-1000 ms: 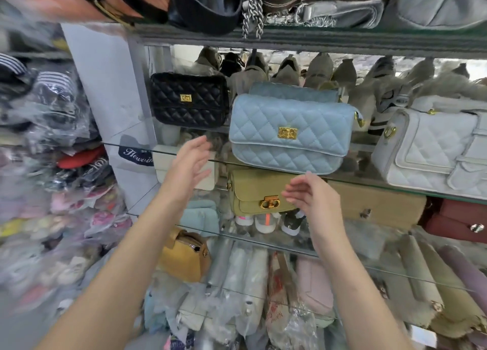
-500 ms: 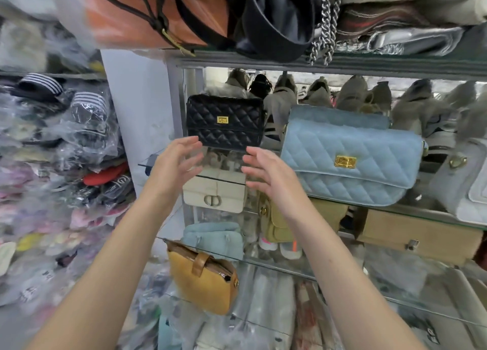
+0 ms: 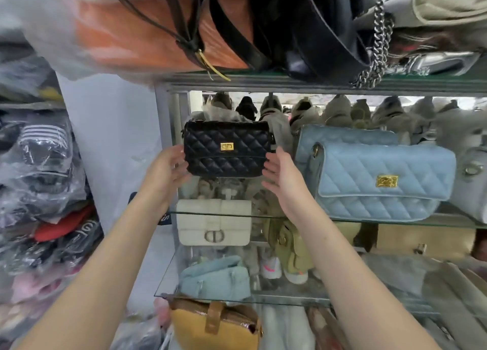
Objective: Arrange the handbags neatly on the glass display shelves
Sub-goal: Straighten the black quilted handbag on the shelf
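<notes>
Narrow gap between black quilted bag (image 3: 226, 149) and blue quilted bag (image 3: 374, 175); shoes (image 3: 303, 112) behind.

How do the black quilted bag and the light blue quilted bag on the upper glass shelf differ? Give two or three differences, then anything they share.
The black quilted bag is clearly smaller than the light blue quilted bag. The black one sits between the left hand and right hand; the blue one is untouched. The black one faces squarely forward; the blue one looks tilted. Both have diamond quilting and a gold clasp.
</notes>
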